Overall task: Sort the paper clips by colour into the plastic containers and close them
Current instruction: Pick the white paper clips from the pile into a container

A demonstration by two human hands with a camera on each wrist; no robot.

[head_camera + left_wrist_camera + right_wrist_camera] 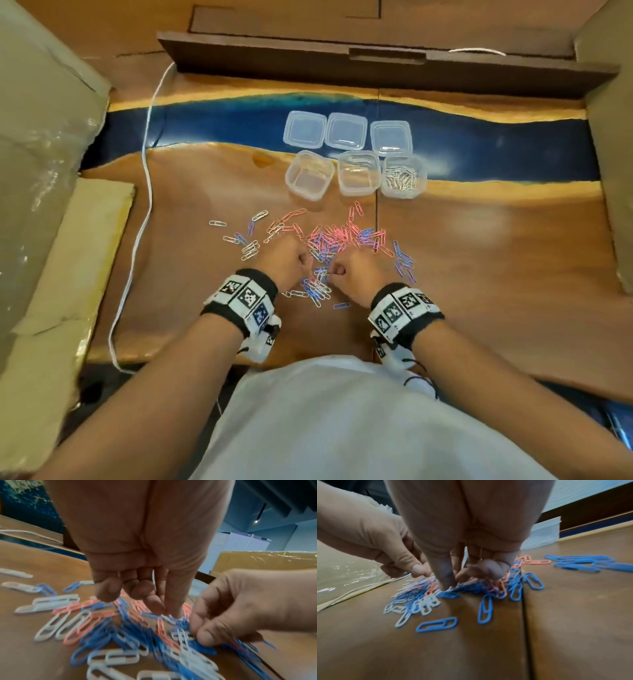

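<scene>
A wooden table [479, 274] with a dark blue inlaid band carries the whole arrangement. On the band lie three clear lids [346, 131], side by side in one row. Just nearer, on the wood, stand three open plastic containers in a parallel row: the left container [309, 175] and middle container [358, 173] show no clips, while the right container [403, 177] holds a heap of white clips [400, 177].

Nearer still, a scatter of paper clips [329, 240] in pink, blue and white spreads across the wood; they are too many and too tangled to count. Their long axes point every way, with no common direction, and all lie flat.

Left hand [284, 262] and right hand [356, 274] meet over the near part of the scatter, fingers curled downward. In the left wrist view, the left hand's fingertips [154, 603] pinch together at the pile; whether a clip is caught cannot be told. In the right wrist view, the right hand's fingertips [447, 584] press narrowly into the mixed clips, likewise unclear. A single blue clip [436, 624] lies apart, nearer the wrist.
</scene>
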